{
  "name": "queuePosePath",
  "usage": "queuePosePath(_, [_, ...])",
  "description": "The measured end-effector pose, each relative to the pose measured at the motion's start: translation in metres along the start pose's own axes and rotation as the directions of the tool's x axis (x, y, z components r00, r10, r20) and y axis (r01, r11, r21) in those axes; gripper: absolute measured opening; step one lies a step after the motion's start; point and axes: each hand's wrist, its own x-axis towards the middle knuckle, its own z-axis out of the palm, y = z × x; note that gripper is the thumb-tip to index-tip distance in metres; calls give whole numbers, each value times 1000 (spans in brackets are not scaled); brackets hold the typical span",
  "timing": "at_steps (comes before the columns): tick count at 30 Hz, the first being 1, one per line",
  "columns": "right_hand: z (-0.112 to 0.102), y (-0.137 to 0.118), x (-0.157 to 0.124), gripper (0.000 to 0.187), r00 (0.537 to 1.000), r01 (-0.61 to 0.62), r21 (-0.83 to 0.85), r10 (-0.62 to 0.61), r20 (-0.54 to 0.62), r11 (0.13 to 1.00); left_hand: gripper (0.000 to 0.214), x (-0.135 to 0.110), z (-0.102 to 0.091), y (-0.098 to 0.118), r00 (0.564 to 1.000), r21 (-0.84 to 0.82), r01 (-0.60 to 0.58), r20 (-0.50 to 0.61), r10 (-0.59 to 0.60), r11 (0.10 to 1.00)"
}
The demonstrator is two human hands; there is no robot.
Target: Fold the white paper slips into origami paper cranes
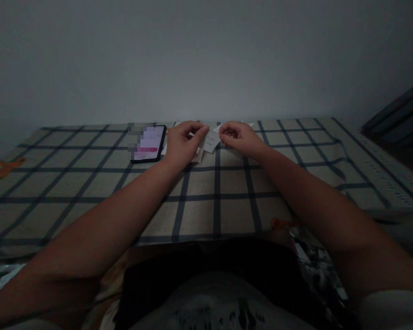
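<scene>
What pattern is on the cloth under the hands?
Beige cloth with dark blue checked lines, clearest in the head view.

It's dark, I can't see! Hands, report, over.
Left hand, right hand: pinching small white paper slip. More white paper underneath, on grey checked cloth. Lit black phone beside left hand, apart.

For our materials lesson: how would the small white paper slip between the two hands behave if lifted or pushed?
Probably light and floppy: the paper slip looks thin, and the left hand and right hand pinch it with fingertips only. Pushed over the checked cloth, it would probably slide or buckle, not roll.
</scene>
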Motion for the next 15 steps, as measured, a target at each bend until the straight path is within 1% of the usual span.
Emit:
queuePosePath(2, [1,2,1,14,1000,-1,15,1,7,1000,29,1,1,-2,1000,1,-17,-14,17,1000])
queuePosePath(5, [1,2,1,11,1000,-22,39,22,-13,999,28,2,1,-6,999,-11,-18,-37,18,1000])
queuePosePath(8, [-2,4,0,7,995,-71,28,73,-61,997,30,4,0,-9,997,-57,-7,-83,3,998])
queuePosePath(11, [-7,9,-1,4,980,-149,37,152,-131,988,26,6,-2,-9,990,-124,19,-135,-36,992])
queuePosePath(13, [-9,12,-1,5,972,-161,61,169,-165,985,23,6,-3,-7,990,-157,50,-119,-69,986])
queuePosePath(15, [-9,12,-2,9,980,-127,74,136,-148,989,23,4,-2,-3,993,-166,89,-56,-100,982])
